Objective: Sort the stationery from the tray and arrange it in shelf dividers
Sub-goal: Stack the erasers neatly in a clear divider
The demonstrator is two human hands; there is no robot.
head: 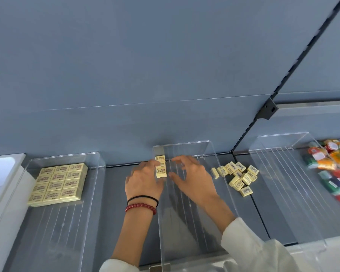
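Note:
Small pale yellow erasers (pixel 161 169) stand in a short column at the back left corner of the middle clear divider (pixel 186 250). My left hand (pixel 143 183) rests beside them, its fingertips touching the column from the left. My right hand (pixel 190 179) hovers inside the same divider with fingers spread and loosely bent, holding nothing. A loose heap of the same erasers (pixel 238 176) lies on the grey shelf to the right of the divider. In the left clear divider (pixel 53 232) a neat block of erasers (pixel 60 181) is laid out in rows.
A third clear divider (pixel 294 193) stands at the right, with a pile of colourful packets (pixel 334 165) at its far side. The blue-grey back wall (pixel 165 75) rises behind the shelf, with a black slotted upright (pixel 271 108). A white surface (pixel 2 169) lies at far left.

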